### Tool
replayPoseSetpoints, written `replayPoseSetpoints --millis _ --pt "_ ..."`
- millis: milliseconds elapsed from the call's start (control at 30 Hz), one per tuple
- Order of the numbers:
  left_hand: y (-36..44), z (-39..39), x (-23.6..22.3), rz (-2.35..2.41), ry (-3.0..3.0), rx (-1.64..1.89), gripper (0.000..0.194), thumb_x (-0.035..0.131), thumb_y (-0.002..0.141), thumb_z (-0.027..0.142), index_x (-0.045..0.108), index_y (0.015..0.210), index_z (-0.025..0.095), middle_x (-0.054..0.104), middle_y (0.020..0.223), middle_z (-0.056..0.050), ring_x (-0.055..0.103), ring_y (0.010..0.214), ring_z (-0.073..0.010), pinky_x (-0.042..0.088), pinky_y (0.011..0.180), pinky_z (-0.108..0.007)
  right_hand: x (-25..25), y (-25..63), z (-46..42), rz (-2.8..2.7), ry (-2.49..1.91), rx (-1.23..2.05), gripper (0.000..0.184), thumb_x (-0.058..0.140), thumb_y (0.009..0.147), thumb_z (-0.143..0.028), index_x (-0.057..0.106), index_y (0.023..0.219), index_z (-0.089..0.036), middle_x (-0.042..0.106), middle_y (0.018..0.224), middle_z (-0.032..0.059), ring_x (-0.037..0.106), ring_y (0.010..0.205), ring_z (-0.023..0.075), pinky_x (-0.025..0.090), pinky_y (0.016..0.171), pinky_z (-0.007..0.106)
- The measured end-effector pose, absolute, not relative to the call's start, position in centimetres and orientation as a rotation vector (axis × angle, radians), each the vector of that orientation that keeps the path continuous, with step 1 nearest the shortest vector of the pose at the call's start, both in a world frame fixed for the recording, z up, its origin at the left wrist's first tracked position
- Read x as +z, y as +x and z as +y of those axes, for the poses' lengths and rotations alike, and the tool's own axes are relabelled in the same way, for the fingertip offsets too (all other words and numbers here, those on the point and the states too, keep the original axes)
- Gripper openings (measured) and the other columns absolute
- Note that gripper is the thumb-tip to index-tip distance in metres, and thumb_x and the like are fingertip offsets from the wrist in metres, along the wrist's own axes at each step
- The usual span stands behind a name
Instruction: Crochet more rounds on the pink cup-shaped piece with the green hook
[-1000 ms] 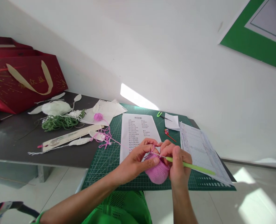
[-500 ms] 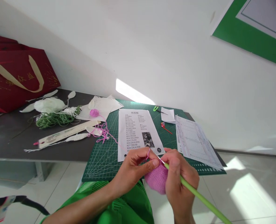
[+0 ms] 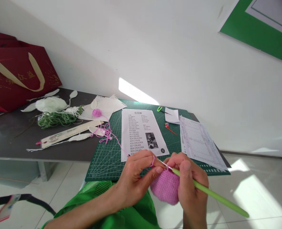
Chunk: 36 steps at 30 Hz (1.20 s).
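My left hand point(image 3: 139, 173) pinches the top edge of a rounded pink crochet piece point(image 3: 166, 187), and pink yarn loops over its index finger. In my right hand point(image 3: 190, 181) is a crochet hook point(image 3: 217, 198) with a long green handle, its metal end lying across the top of the piece. Pink yarn is around the hook's metal shaft near the left fingertips. The strand runs from the left hand to a loose pink tangle point(image 3: 105, 133) and a small pink yarn ball point(image 3: 97, 113) on the left.
Before me, a printed pattern sheet point(image 3: 141, 133) lies on a green cutting mat point(image 3: 102, 165). Filled-in forms point(image 3: 200, 140) and small scissors point(image 3: 166, 112) lie to the right. Leftward are a ruler point(image 3: 69, 133), green yarn point(image 3: 57, 120), white crochet pieces point(image 3: 79, 137) and a red bag point(image 3: 21, 76).
The crochet piece and my right hand have moved slightly right. The hook's handle has swung to a flatter angle, and more of its metal shaft shows above the piece.
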<state>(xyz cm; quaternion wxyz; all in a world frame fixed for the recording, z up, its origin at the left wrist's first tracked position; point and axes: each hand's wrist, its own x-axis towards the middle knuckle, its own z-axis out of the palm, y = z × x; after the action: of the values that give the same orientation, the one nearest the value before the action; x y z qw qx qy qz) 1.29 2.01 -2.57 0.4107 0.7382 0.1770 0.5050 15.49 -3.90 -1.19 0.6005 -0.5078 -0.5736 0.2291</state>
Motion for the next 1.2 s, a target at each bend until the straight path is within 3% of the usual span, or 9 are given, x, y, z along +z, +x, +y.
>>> replayPoseSetpoints --millis 133,367,767,967,1200 --pt "1.5 1.6 -2.6 0.464 1.927 1.344 0.012 0.058 0.090 0.008 0.068 0.087 0.014 0.067 0.078 -0.005 0.060 0.076 -0.0138 0.047 0.070 -0.026 -1.1 15.9 -4.2 -1.340 -1.183 0.500 0.037 0.041 0.098 -0.038 0.060 0.072 -0.019 0.059 0.066 0.0010 0.058 0.068 0.0129 0.042 0.060 0.024" --pt "1.4 1.3 -2.9 0.470 2.002 1.342 0.013 0.053 0.089 0.006 0.061 0.086 0.016 0.066 0.081 -0.006 0.058 0.076 -0.0158 0.046 0.070 -0.029 -1.0 16.2 -4.5 -1.385 -1.134 0.482 0.042 0.039 0.098 -0.043 0.061 0.072 -0.018 0.061 0.066 0.0034 0.060 0.068 0.0158 0.045 0.062 0.029" --pt "0.7 0.4 -2.0 0.360 2.039 1.342 0.017 0.049 0.085 0.003 0.054 0.087 0.019 0.062 0.076 -0.003 0.056 0.072 -0.0156 0.045 0.075 -0.033 -0.3 18.1 -4.6 -1.732 -1.174 0.151 0.026 0.041 0.098 -0.027 0.060 0.082 -0.018 0.059 0.069 0.0007 0.057 0.066 0.0117 0.043 0.061 0.026" --pt "0.7 0.2 -1.7 0.318 2.036 1.326 0.018 0.048 0.085 0.004 0.054 0.089 0.020 0.062 0.076 -0.002 0.058 0.073 -0.0160 0.045 0.079 -0.035 -0.5 18.4 -4.9 -1.662 -1.110 0.238 0.029 0.041 0.098 -0.031 0.063 0.084 -0.019 0.060 0.069 0.0016 0.057 0.066 0.0136 0.044 0.060 0.029" --pt "0.7 0.4 -2.1 0.500 1.803 1.263 0.016 0.047 0.095 0.015 0.055 0.083 0.020 0.058 0.076 -0.003 0.053 0.074 -0.0160 0.042 0.073 -0.032 -0.6 18.0 -5.0 -1.422 -1.124 0.453 0.033 0.042 0.097 -0.027 0.064 0.073 -0.019 0.058 0.063 0.0002 0.055 0.061 0.0126 0.043 0.060 0.028"
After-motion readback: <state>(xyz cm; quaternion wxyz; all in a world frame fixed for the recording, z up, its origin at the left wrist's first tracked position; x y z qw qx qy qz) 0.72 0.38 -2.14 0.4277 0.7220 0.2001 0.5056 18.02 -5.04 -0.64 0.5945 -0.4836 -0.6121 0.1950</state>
